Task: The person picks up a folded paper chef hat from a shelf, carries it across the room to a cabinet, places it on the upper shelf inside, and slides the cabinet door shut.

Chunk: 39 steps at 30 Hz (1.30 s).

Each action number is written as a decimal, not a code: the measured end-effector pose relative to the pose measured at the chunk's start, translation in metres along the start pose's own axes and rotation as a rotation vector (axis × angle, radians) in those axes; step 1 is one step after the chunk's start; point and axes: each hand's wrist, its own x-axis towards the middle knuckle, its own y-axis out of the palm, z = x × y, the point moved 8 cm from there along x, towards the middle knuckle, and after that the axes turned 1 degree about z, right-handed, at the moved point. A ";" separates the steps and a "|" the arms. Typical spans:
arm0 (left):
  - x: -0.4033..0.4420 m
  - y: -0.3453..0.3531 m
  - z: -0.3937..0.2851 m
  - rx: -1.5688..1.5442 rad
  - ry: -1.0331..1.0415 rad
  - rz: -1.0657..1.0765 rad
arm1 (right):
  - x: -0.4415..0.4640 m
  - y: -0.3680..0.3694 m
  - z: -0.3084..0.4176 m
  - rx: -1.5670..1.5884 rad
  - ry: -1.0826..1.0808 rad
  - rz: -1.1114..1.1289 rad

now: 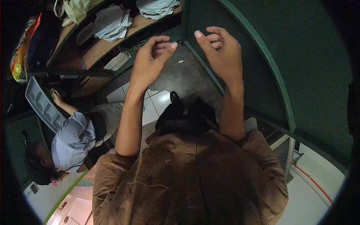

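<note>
- Colourful packet [18, 62]: far left, upright, beside the shelving.
- Grey compartmented tray [41, 99]: tilted, below the packet in the view.
- Co-worker [73, 138]: light shirt, one hand [57, 98] at a small green item [52, 93] beside the tray.
- White stack [112, 26]: on a wooden shelf [91, 56].
- Left hand [146, 63]: raised, fingers half-curled, a narrow gap to the thumb.
- Second white stack [159, 8]: on the shelf, above the left hand in the view.
- Right hand [225, 56]: raised, fingers curled, thumb set wider apart.
- Green panel [318, 75]: right of the right hand.
</note>
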 end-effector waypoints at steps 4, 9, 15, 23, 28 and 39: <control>0.047 -0.051 0.016 0.102 -0.069 0.005 | 0.051 0.053 -0.017 0.094 0.010 -0.047; 0.103 -0.088 0.077 0.100 -0.074 -0.046 | 0.110 0.122 -0.077 0.197 0.090 -0.044; 0.178 -0.108 0.173 0.134 -0.094 -0.072 | 0.187 0.219 -0.167 0.370 0.050 -0.020; 0.310 -0.142 0.305 0.141 -0.005 -0.104 | 0.299 0.344 -0.270 0.265 0.134 0.145; 0.412 -0.220 0.370 -0.085 0.141 -0.292 | 0.352 0.387 -0.314 0.433 0.077 -0.028; 0.458 -0.285 0.377 0.223 0.166 -0.446 | 0.414 0.401 -0.327 0.110 0.096 -0.059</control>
